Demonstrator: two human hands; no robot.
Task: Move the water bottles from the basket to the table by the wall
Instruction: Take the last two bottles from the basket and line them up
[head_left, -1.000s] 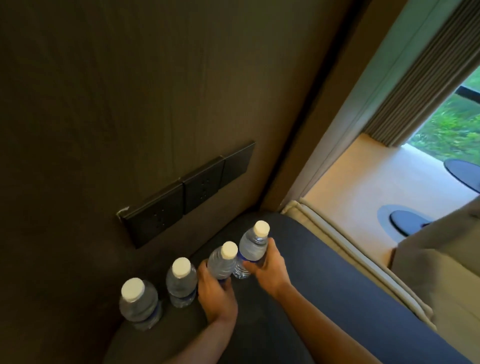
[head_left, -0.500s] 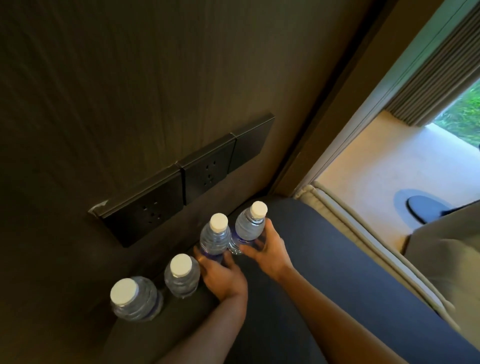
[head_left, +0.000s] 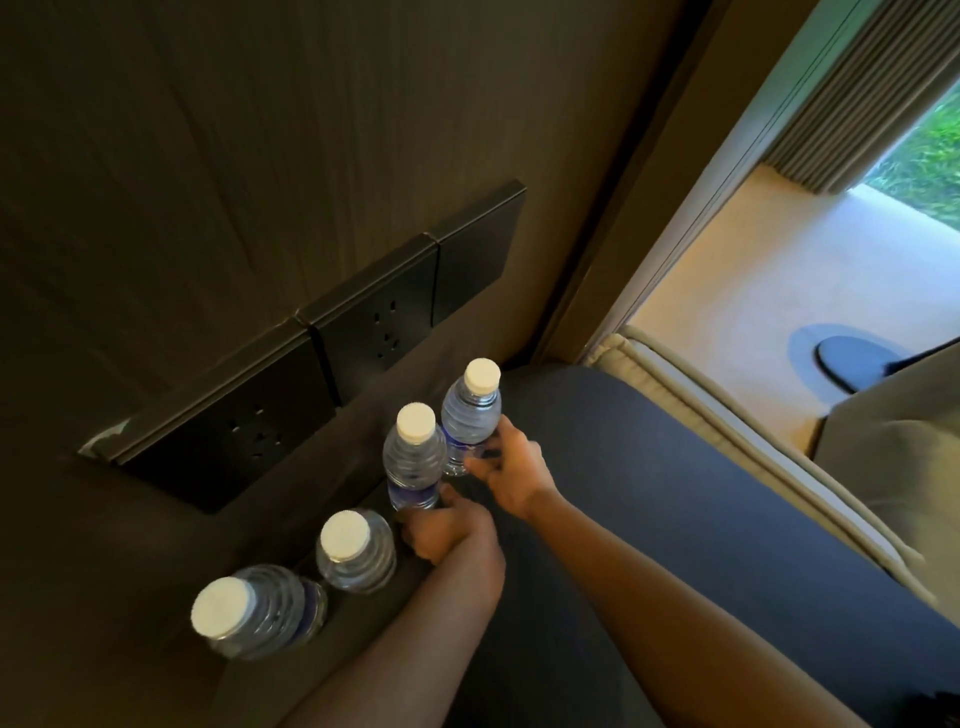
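Note:
Several clear water bottles with white caps stand in a row on the dark table (head_left: 649, 493) along the wall. My left hand (head_left: 447, 530) grips the base of the third bottle (head_left: 413, 457). My right hand (head_left: 511, 470) grips the lower part of the farthest bottle (head_left: 470, 415). Both held bottles are upright, close side by side, their bases at the table surface. Two more bottles stand free to the left: a middle one (head_left: 356, 553) and the nearest one (head_left: 254, 616). The basket is not in view.
A brown wall (head_left: 260, 156) rises right behind the bottles, with a row of black socket plates (head_left: 322, 353) just above the table. To the right are a beige cushion edge (head_left: 727, 426), a carpeted floor and a curtain (head_left: 852, 104) by the window.
The view has tilted down and closer to the wall. Both hands have kept their grip on the two far bottles, which sit a little closer together and nearer the wall.

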